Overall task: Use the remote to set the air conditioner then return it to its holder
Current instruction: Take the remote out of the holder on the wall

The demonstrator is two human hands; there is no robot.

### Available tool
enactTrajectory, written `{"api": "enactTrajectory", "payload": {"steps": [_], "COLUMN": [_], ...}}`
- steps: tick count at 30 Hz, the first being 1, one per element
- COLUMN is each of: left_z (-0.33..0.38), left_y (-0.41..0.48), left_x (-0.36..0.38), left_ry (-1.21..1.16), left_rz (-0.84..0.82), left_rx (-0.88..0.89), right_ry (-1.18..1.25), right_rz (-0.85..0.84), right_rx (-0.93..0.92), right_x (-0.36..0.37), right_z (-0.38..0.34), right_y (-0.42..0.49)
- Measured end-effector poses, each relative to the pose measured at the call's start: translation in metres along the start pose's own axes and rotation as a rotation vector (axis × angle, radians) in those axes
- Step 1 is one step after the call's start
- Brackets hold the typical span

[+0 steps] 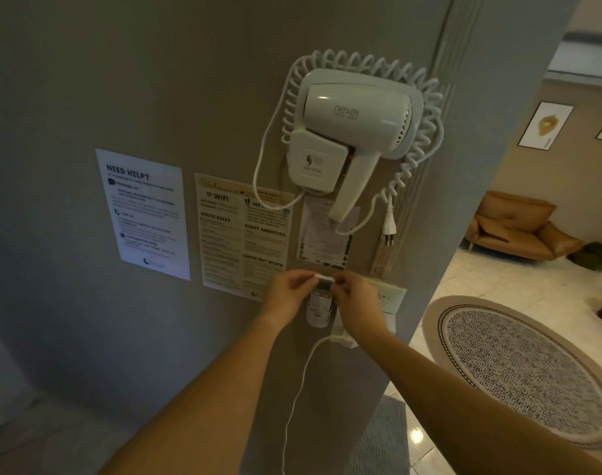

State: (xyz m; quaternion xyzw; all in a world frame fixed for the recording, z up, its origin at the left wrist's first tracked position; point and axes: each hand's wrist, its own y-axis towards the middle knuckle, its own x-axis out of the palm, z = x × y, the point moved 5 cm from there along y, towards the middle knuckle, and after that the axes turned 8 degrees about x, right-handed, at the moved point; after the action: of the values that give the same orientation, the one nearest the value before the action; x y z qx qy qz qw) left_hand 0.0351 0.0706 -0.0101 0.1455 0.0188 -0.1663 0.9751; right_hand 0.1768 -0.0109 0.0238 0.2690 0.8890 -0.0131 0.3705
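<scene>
A small white remote (322,293) stands upright in its white wall holder (317,317), low on the grey wall. Its top end and small screen stick out above the holder. My left hand (289,289) pinches the remote's top left corner. My right hand (354,296) grips its top right edge. Both sets of fingers close around the upper end of the remote, and its lower part sits inside the holder.
A white hair dryer (354,132) with a coiled cord hangs on the wall above. Printed notices (145,214) are stuck to the wall on the left. A wall socket (388,298) with a white plug and cable (340,339) lies just right of the holder. A round rug (519,368) and tan sofa (519,228) are at right.
</scene>
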Motion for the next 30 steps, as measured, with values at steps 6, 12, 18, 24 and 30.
{"api": "enactTrajectory", "payload": {"steps": [6,12,18,24,30], "left_z": [0.026,0.051,0.068,0.077,0.080], "left_y": [0.006,-0.003,-0.020,-0.040,-0.063], "left_x": [-0.004,-0.003,-0.006,0.005,0.026], "left_ry": [-0.111,-0.214,-0.119,-0.157,-0.222], "left_rz": [0.044,0.069,0.115,0.087,0.017], "left_rx": [0.042,-0.017,0.016,-0.035,-0.112], "right_ry": [0.124,0.257,0.296,0.334,0.371], "right_rz": [0.037,0.024,-0.094,-0.151,-0.146], "right_rx": [-0.057,-0.082,-0.070,-0.045,0.017], "right_x": [-0.018,-0.031,-0.034,-0.052,-0.084], "right_z": [-0.019,-0.030,-0.026,-0.020,-0.005], "right_y": [0.006,0.001,-0.017,-0.036,-0.054]}}
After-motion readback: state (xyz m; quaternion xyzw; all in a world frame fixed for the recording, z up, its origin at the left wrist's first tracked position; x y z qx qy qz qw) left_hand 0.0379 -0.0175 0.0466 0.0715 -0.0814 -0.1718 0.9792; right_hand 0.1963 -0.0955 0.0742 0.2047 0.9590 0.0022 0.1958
